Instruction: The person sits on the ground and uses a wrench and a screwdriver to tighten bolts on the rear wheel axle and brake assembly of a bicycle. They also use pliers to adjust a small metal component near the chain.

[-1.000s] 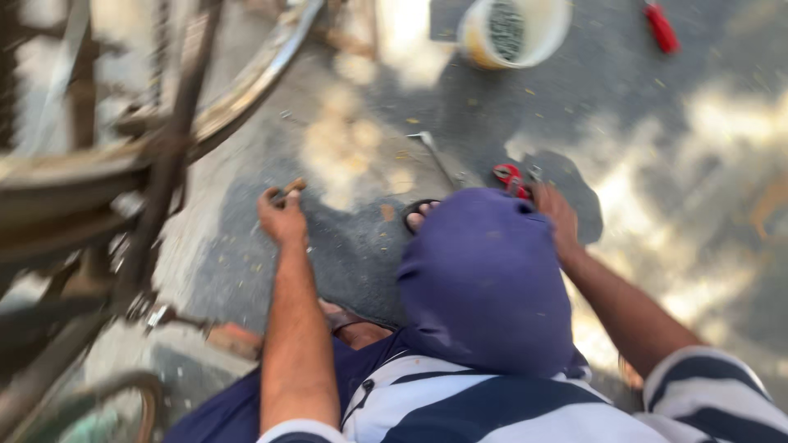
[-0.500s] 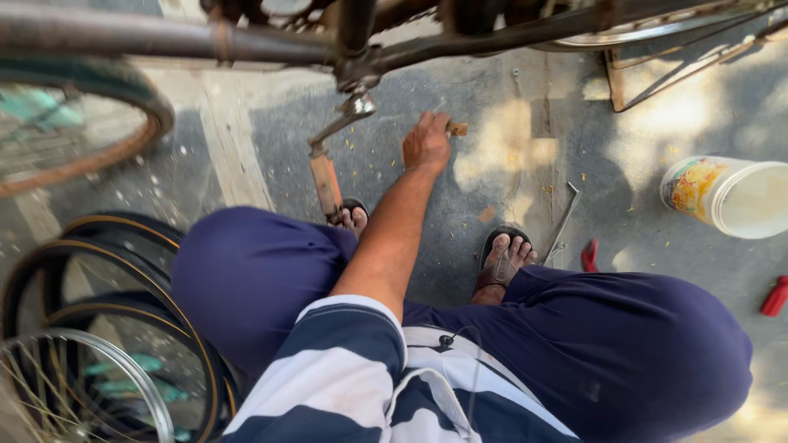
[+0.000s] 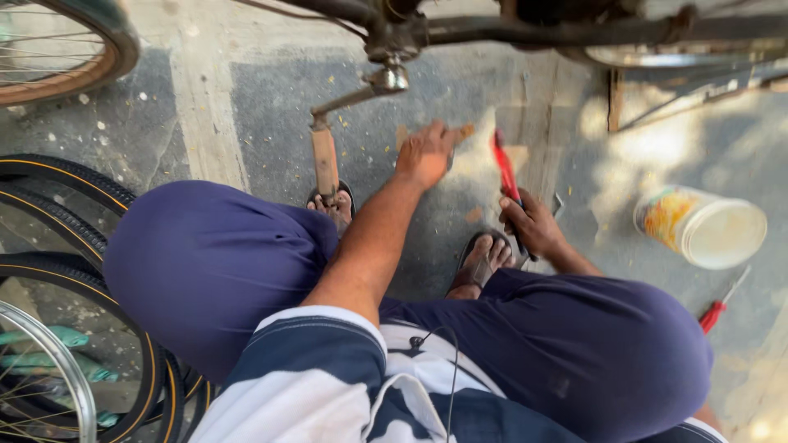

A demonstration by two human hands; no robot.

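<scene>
My left hand reaches forward over the pavement below the bicycle's crank. Its fingertips pinch a small brown piece. My right hand comes round my right knee and grips a red-handled tool, probably pliers, pointing away from me. The tool's tip lies just right of my left hand. Both feet, in sandals, rest on the ground between my knees. The worn pedal hangs just left of my left hand, above my left foot.
A white plastic tub lies on its side at the right, with a red-handled screwdriver beside it. Black tyres and a spoked rim are stacked at the left. The bicycle frame crosses the top.
The view has swung from the tub and wheel to the pedal area. My right hand has come into view gripping the red-handled tool. My left hand stays stretched forward.
</scene>
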